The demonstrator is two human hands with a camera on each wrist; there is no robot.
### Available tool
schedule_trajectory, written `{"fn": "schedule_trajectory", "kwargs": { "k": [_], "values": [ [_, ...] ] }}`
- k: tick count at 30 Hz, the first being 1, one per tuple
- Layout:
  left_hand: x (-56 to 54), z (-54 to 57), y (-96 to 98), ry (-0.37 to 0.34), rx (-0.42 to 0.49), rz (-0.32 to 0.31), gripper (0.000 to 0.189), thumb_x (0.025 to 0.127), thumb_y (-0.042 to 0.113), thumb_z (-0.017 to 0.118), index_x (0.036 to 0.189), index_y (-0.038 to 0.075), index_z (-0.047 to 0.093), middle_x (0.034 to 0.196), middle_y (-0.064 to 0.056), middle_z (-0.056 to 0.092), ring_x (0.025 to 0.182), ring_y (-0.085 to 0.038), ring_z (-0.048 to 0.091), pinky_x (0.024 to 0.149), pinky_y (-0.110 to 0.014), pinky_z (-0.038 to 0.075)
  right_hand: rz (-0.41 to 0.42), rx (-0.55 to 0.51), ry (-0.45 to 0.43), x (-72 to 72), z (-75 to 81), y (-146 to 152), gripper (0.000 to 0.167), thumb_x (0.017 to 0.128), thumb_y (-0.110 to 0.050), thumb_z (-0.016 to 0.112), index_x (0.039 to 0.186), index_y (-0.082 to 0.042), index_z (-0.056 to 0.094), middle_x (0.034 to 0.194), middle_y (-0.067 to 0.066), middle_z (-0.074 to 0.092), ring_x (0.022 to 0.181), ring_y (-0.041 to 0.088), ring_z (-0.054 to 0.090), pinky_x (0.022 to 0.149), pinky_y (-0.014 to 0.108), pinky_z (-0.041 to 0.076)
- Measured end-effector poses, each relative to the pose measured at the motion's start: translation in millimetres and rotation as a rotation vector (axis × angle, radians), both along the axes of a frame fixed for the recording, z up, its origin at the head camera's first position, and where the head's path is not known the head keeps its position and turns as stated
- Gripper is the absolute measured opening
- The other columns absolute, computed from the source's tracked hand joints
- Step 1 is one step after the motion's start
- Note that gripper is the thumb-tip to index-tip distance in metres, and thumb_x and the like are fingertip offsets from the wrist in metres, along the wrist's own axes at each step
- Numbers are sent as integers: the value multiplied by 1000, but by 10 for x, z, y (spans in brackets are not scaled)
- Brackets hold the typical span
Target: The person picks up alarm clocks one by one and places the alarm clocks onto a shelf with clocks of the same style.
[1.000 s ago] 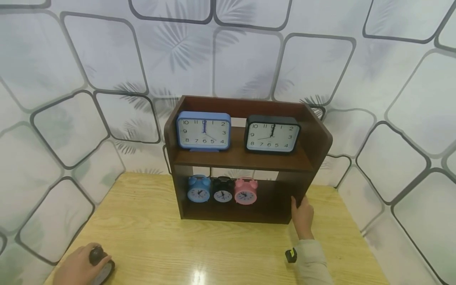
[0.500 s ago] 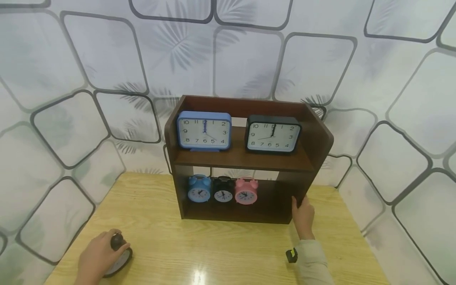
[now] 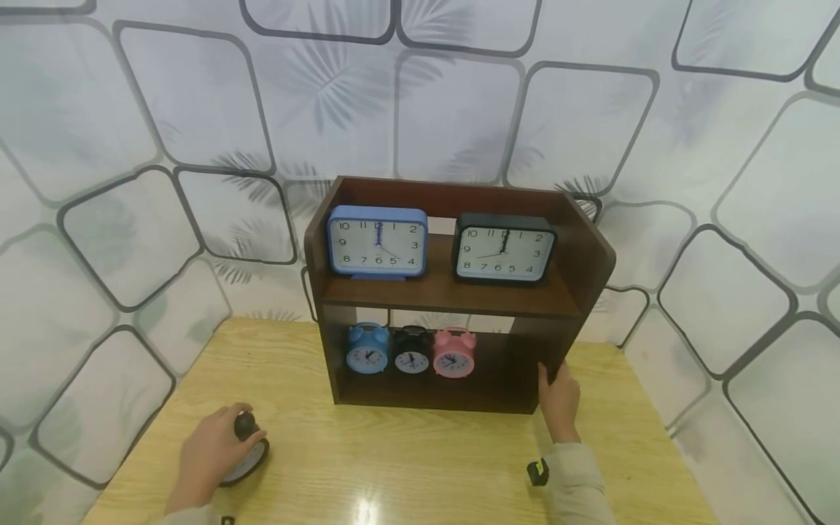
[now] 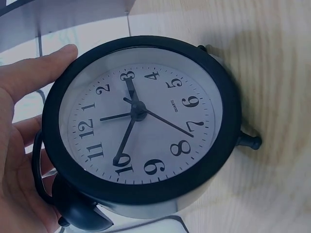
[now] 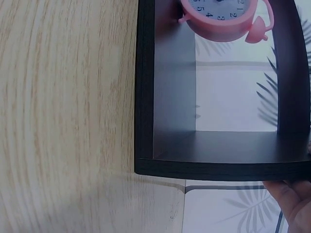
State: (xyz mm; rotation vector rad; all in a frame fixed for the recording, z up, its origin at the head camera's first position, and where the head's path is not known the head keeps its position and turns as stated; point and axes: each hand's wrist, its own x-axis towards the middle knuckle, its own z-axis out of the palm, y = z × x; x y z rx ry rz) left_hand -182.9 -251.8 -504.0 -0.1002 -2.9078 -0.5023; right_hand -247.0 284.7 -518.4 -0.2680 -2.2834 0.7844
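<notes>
My left hand [image 3: 208, 450] holds a black twin-bell alarm clock [image 3: 252, 461] at the table's left front. Up close in the left wrist view, the alarm clock [image 4: 160, 97] shows its white dial, black rim, small feet and one bell; fingers lie along its upper side. A dark brown two-tier shelf [image 3: 426, 295] stands at the back. At its lower right side panel, my right hand [image 3: 560, 401] grips the edge, thumb on the near side. Part of that hand [image 5: 294, 199] shows outside the panel in the right wrist view. The remaining fingers are mostly hidden there.
On the lower tier stand a blue alarm clock [image 3: 367, 350], a black one [image 3: 412, 351] and a pink one [image 3: 453, 354]. Above them are a blue rectangular clock [image 3: 377, 244] and a black one [image 3: 504, 250]. The wooden table [image 3: 394, 459] meets patterned walls.
My left hand has carried the black alarm clock rightward and farther from me, toward the shelf. My right hand stays at the shelf's side panel.
</notes>
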Motion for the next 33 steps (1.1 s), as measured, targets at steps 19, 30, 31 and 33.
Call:
{"fn": "schedule_trajectory", "kwargs": {
  "k": [19,30,31,33],
  "values": [
    [33,-212,40,296,146,-38,103,58,24,88,138,-8,33,121,-35,49,104,-50,50,84,-61,43,11,6,6,2,-17,-21,27,87,-10,62,100,13,54,79,40,60,69,56,58,62,60,45],
    [235,-372,-127,-28,412,36,110,71,16,80,145,-8,2,122,-48,42,106,-64,46,85,-67,40,-3,13,24,7,-4,4,28,87,-9,62,100,14,54,77,40,60,68,57,57,61,60,44],
    [245,-390,-127,-28,419,45,107,72,15,79,144,-9,4,120,-48,43,105,-63,48,84,-67,42,0,13,25,7,-1,2,27,87,-9,62,99,14,54,77,40,60,68,57,58,60,60,44],
    [253,-426,-129,-38,433,61,103,74,15,78,143,-9,6,117,-48,46,101,-62,51,82,-65,44,1,14,22,7,3,-2,27,87,-8,62,99,14,54,77,40,60,68,56,58,60,59,44]
  ]
}}
